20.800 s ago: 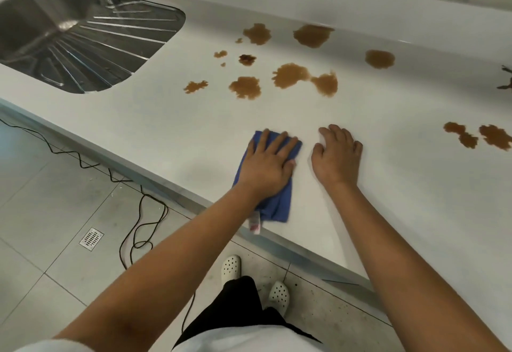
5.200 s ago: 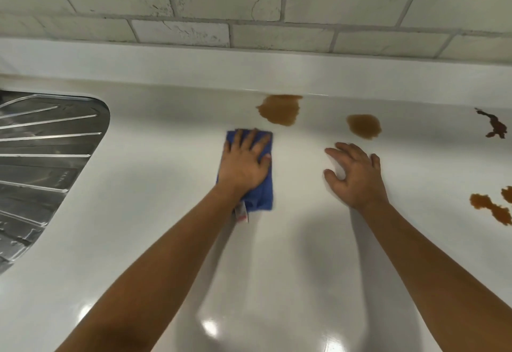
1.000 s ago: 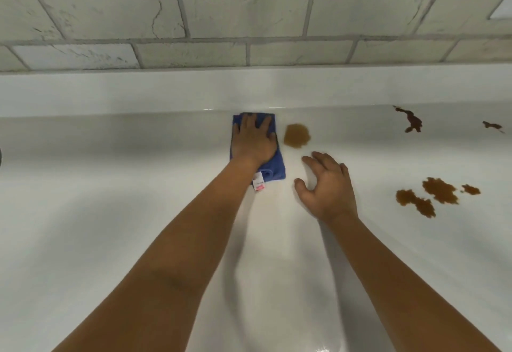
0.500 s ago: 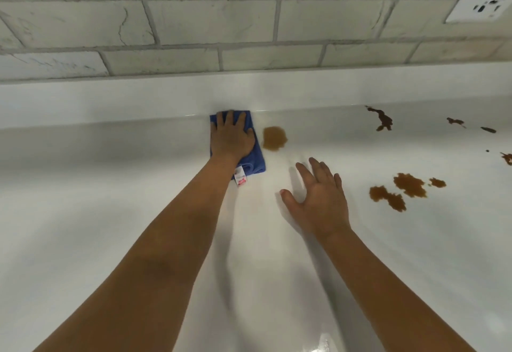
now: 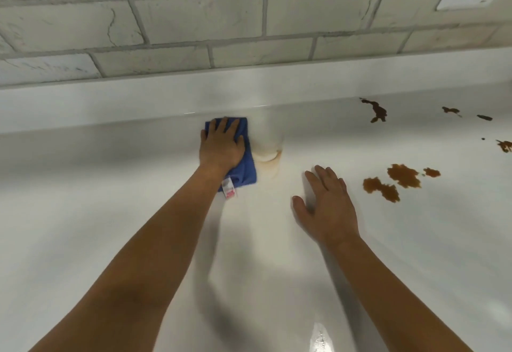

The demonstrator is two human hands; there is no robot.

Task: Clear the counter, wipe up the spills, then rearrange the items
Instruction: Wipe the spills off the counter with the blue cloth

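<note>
The left hand (image 5: 221, 145) pressed flat, fingers straight, on the blue cloth (image 5: 243, 168); the right hand (image 5: 328, 207), fingers spread, apparently rested on the counter (image 5: 110, 213).

The counter (image 5: 138, 227) lay bare and flat to the left of the left hand (image 5: 221, 148) and toward the near edge. Behind the blue cloth (image 5: 245, 168) the raised backsplash (image 5: 110, 105) closed off the far side. To the right, the right hand (image 5: 328, 207) rested flat, with brown spills (image 5: 393, 181) just beyond it.
</note>
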